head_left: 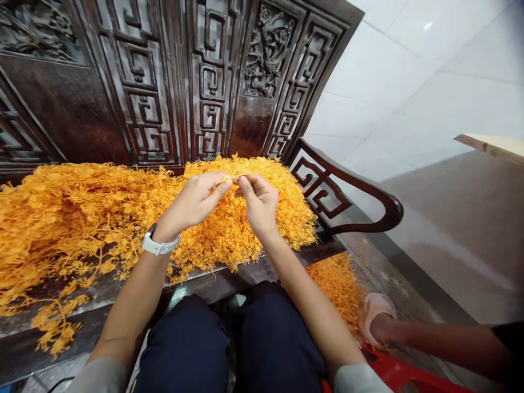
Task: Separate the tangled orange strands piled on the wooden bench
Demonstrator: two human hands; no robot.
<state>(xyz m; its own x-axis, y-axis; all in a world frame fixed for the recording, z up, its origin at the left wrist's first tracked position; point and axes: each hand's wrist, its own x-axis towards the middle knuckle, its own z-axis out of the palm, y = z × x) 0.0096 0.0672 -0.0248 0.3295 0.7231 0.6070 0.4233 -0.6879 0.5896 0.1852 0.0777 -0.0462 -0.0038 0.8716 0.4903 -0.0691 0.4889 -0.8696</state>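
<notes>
My left hand (197,197), with a pale-banded watch on the wrist, pinches a small yellow-orange plastic flower piece (227,178) between thumb and fingers. Close beside it, my right hand (261,203) is closed on the thin stem (241,175) that runs between the two hands. Both hands are held over a heap of orange artificial flower sprigs (216,240). The fingers partly hide the held piece, so its full shape cannot be made out.
The sprigs spread over a dark carved wooden bench (90,292) with a curved armrest (368,204) on the right. More orange strands (338,289) lie low at right, near another person's slippered foot (379,316). Part of a red plastic object (401,371) shows below.
</notes>
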